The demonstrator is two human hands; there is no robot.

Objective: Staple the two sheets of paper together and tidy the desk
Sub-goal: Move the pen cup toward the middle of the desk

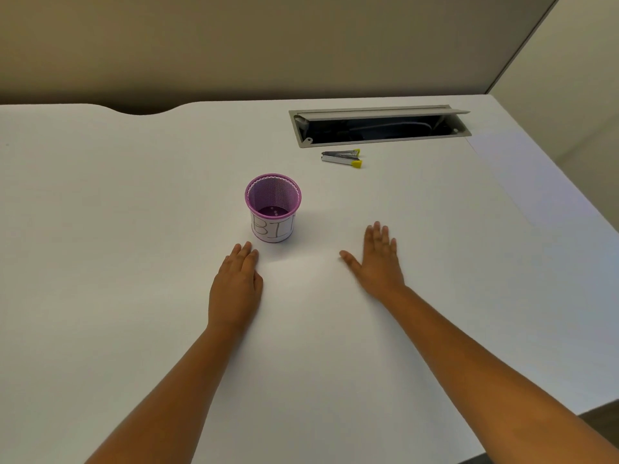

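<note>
Both hands lie flat and released on the tabletop (134, 229): left hand (236, 289), right hand (376, 262). We reach the stapler (341, 158) at 1 o'clock; no sheets are visible.

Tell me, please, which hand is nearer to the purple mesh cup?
Left. The left hand lies flat on the desk just in front of the purple mesh cup, fingertips near its base. The right hand lies flat farther off to its right.
</note>
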